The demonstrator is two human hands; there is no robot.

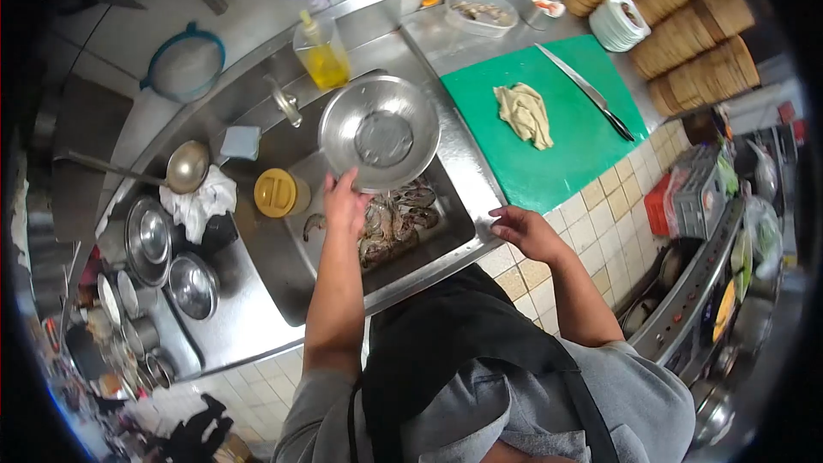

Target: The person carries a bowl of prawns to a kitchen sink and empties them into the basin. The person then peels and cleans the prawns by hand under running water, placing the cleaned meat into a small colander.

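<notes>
My left hand (345, 203) grips the near rim of a round metal bowl (416, 123), which is held over the sink (291, 291). Below the bowl, a pile of raw shrimp (390, 227) lies in the sink, partly hidden by the bowl and my left forearm. A jar with a yellow lid (276, 193) stands left of my left hand. My right hand (519, 230) is over the sink's right front edge, fingers slightly curled and apart, with nothing in it. It is near the lower corner of the green cutting board (471, 94).
On the board lie a beige cloth (525, 116) and a knife (587, 90). Behind are a plastic tub (481, 14) and bamboo steamers (694, 30). A soap bottle (321, 56) stands by the faucet (285, 105). Metal lids (193, 285) and a ladle (188, 167) are at the left.
</notes>
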